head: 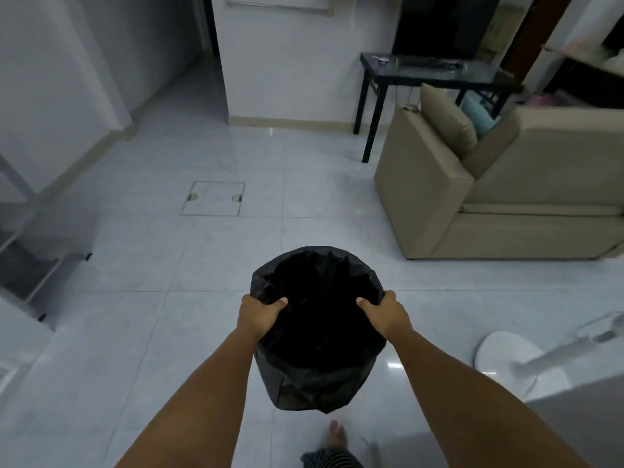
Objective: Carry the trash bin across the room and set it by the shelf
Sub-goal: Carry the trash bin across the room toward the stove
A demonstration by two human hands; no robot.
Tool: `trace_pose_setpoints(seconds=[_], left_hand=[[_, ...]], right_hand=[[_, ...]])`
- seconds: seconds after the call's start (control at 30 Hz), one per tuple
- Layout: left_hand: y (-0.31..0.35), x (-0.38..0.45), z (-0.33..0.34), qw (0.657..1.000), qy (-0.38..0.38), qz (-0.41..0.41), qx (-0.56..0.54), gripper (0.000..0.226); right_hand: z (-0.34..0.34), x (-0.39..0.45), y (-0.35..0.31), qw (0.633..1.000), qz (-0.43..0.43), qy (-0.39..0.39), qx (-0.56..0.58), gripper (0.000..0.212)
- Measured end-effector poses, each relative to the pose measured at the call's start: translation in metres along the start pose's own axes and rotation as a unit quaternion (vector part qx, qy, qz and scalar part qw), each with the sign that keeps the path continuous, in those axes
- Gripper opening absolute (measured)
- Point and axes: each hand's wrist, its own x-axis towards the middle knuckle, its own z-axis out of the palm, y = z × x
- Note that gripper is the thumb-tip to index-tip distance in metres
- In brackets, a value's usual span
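A round trash bin [317,369] lined with a black plastic bag hangs in front of me, off the tiled floor. My left hand [258,315] grips its rim on the left side, thumb inside the bag. On the right side my right hand [385,314] holds the rim the same way. The bin's inside is too dark to see. A metal shelf [32,244] stands at the far left edge, its lower tiers showing.
A beige sofa [499,197] stands ahead on the right, with a black table [435,76] and a dark screen behind it. A white fan base [506,356] lies on the floor at my right. A floor hatch [213,198] is set in the tiles ahead. My bare foot [336,434] shows below the bin.
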Motion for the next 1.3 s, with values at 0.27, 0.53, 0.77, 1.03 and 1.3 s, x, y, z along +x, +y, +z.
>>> trace_pose_setpoints(seconds=[0.27,0.53,0.77,1.03,1.3], left_hand=[[0.107,0.146,0.046,1.000,0.003,-0.019,-0.009,0.088],[0.224,0.278,0.082,0.999,0.019,-0.030,-0.021,0.087],[0.300,0.402,0.094,0.998,0.039,-0.034,-0.047,0.088],[0.396,0.552,0.085,0.995,0.055,-0.042,-0.068,0.092],[0.473,0.676,0.076,0.990,0.106,-0.044,-0.088,0.079]], right_hand=[[-0.044,0.169,-0.086,1.000,-0.013,-0.001,-0.012,0.071],[-0.092,0.331,-0.184,0.999,-0.025,-0.025,-0.010,0.070],[-0.105,0.468,-0.275,0.997,-0.060,-0.044,-0.022,0.070],[-0.103,0.616,-0.389,0.996,-0.063,-0.054,-0.029,0.073],[-0.091,0.751,-0.502,0.990,-0.102,-0.076,-0.062,0.073]])
